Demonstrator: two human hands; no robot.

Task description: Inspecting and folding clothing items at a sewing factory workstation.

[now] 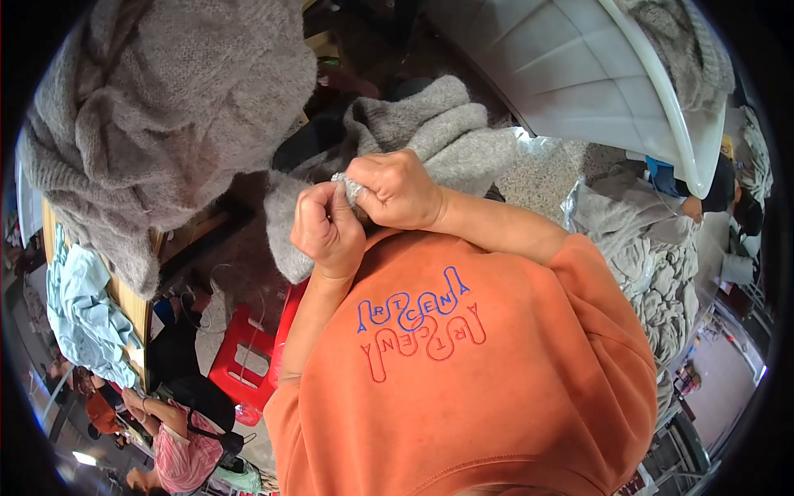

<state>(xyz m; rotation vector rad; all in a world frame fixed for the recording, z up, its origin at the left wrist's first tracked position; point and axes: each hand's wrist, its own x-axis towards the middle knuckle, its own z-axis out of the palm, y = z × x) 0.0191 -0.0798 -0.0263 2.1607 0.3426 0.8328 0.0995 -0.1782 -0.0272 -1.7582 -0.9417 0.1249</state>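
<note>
Between the two hands, a small pale bunched edge of a grey knitted garment is being pinched: the left hand is pressing its thumb against the curled fingers, and the right hand is closing like a fist just beside it, at the upper right, though I cannot tell exactly how its hidden fingertips are placed. The rest of this garment seems to be spreading in soft folds behind the grip, showing on both sides of it. Directly below the grip, the person is wearing an orange sweatshirt with blue and red stitched lettering. Lower left of the grip, a red plastic stool is standing near the left forearm. Further to the left and above, a large taupe knitted heap is lying, and below it a light blue cloth is draping over a wooden tabletop. Up and right from the grip, a white plastic tub is standing with its wall tilting in this bent view, and another grey knit is showing beyond its rim. Right of the grip, past the right arm, many pale grey garments are lying crumpled. Well apart, at the lower left, a co-worker in a pink striped top is holding both arms forward.
</note>
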